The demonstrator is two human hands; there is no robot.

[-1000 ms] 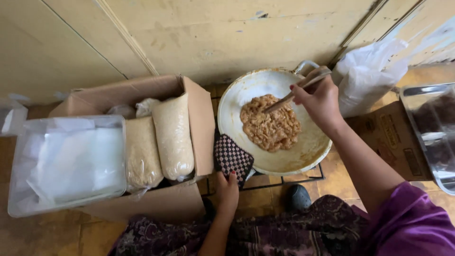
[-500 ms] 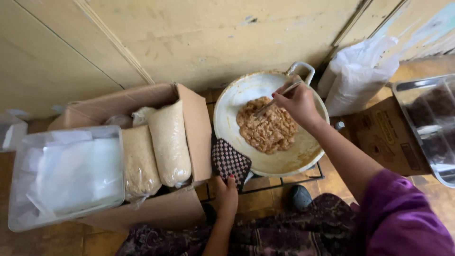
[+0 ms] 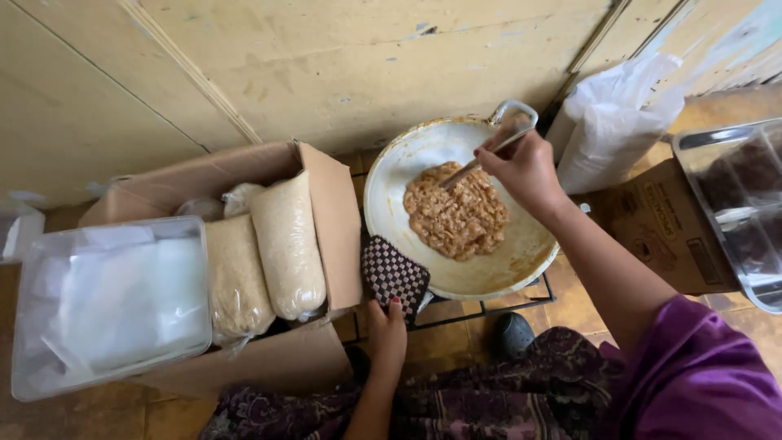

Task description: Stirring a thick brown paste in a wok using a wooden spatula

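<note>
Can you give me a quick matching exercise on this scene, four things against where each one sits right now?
Things:
1. Checkered cloth pad
2. Wooden spatula
3. Two bags of grain
4. Clear plastic tub

Places:
A. Inside the open cardboard box
B. In the right hand, tip in the brown mixture
C. On the near rim of the pan, held by the left hand
D. Resting on the left end of the cardboard box

Pairs: 1-C, 2-B, 3-A, 4-D
</note>
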